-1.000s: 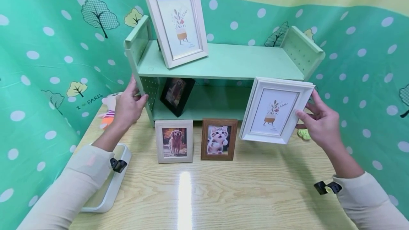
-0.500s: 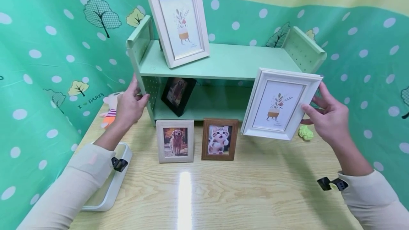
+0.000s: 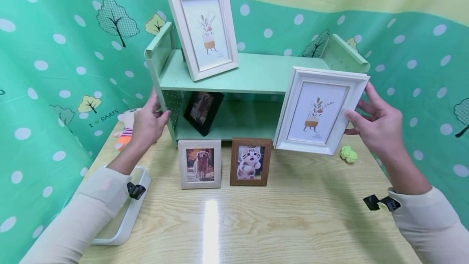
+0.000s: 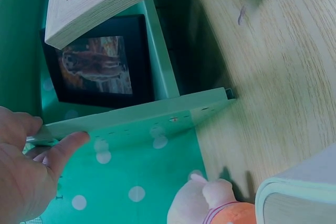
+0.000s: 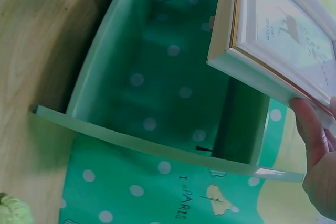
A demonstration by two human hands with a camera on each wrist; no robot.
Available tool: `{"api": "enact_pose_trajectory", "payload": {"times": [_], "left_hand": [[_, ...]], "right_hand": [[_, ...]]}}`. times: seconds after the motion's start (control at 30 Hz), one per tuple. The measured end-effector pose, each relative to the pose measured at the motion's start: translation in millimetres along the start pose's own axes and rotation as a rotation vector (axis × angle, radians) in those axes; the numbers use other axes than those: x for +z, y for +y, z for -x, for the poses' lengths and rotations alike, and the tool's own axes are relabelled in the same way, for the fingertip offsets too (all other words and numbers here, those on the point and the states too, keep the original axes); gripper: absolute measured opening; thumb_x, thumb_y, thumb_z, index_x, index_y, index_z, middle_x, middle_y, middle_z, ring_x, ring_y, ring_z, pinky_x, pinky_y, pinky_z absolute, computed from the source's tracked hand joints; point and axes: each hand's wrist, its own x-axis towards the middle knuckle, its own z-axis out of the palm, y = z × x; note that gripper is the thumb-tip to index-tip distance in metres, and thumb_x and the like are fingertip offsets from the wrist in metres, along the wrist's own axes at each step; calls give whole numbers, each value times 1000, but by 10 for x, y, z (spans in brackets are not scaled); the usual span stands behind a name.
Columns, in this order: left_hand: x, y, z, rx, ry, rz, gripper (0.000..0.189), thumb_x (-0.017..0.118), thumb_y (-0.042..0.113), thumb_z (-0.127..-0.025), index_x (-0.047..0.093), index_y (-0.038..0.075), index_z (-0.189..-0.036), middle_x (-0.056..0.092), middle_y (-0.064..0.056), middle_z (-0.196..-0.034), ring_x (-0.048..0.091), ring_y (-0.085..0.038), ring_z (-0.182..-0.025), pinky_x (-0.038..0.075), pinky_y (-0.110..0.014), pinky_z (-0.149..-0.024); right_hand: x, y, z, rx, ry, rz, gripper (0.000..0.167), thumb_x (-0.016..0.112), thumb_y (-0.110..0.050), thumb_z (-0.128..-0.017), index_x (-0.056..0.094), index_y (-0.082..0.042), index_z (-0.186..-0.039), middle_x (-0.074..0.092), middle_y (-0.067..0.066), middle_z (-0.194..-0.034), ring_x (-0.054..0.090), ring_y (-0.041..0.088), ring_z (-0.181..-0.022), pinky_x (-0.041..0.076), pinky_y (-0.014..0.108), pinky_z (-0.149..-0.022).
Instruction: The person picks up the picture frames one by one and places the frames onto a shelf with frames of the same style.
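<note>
My right hand (image 3: pixel 381 127) grips a white picture frame (image 3: pixel 269 141) by its right edge, thumb in front. The frame (image 5: pixel 226 30) holds a potted-plant print and is in the air before the right part of the green two-tier shelf (image 3: pixel 256 70). At the shelf's left side panel (image 4: pixel 136 111), my left hand (image 3: pixel 148 123) pinches the edge between thumb and fingers. A cream picture frame (image 3: pixel 232 62) with a similar print stands on the top tier at the left. Below it a black picture frame (image 3: pixel 214 113) leans tilted on the lower tier.
On the table before the shelf stand a pale frame with a dog photo (image 3: pixel 218 164) and a brown frame with a kitten photo (image 3: pixel 269 166). A plush toy (image 3: pixel 126 131) and a white-rimmed object (image 3: pixel 126 223) lie left; a green crocheted piece (image 3: pixel 348 155) lies right.
My right hand has lifted the white picture frame higher and a little to the right, in front of the top tier's edge. The left hand stays at the side panel.
</note>
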Motion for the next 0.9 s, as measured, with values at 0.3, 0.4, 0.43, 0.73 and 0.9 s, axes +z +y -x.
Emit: {"api": "enact_pose_trajectory", "payload": {"times": [0.3, 0.4, 0.43, 0.73, 0.9], "left_hand": [[13, -33, -8, 32, 13, -2, 94, 61, 4, -100, 7, 55, -159, 50, -28, -150, 60, -50, -125, 58, -56, -94], [8, -28, -13, 46, 21, -8, 94, 60, 4, -100, 8, 55, -159, 50, -28, -149, 60, -50, -124, 58, -56, -94], [8, -27, -14, 50, 23, -11, 94, 61, 4, -100, 8, 54, -159, 51, -28, -149, 60, -50, -124, 58, -56, -93], [11, -15, -11, 38, 22, -14, 95, 61, 3, -100, 8, 54, -159, 51, -29, -149, 60, -50, -124, 58, -57, -94], [7, -22, -1, 32, 15, -11, 95, 60, 3, -100, 6, 53, -159, 50, -29, -149, 60, -50, -124, 58, -56, -94]], "right_hand": [[32, -107, -108, -37, 18, -199, 78, 70, 10, -89, 44, -25, -154, 66, 5, -138, 74, 1, -103, 61, 30, -51], [20, -149, -152, -19, 39, -235, 77, 71, 8, -89, 45, -26, -154, 65, 6, -140, 74, 1, -103, 61, 30, -51], [14, -165, -164, -10, 45, -237, 77, 71, 7, -89, 45, -26, -153, 64, 7, -141, 73, 1, -104, 61, 30, -51], [-22, -304, -257, -2, 54, -267, 78, 71, 8, -89, 44, -27, -153, 60, 9, -145, 74, 3, -104, 60, 31, -49], [-31, -391, -279, 7, 43, -254, 79, 71, 8, -89, 45, -30, -153, 64, 7, -141, 74, 2, -103, 60, 31, -48]]}}
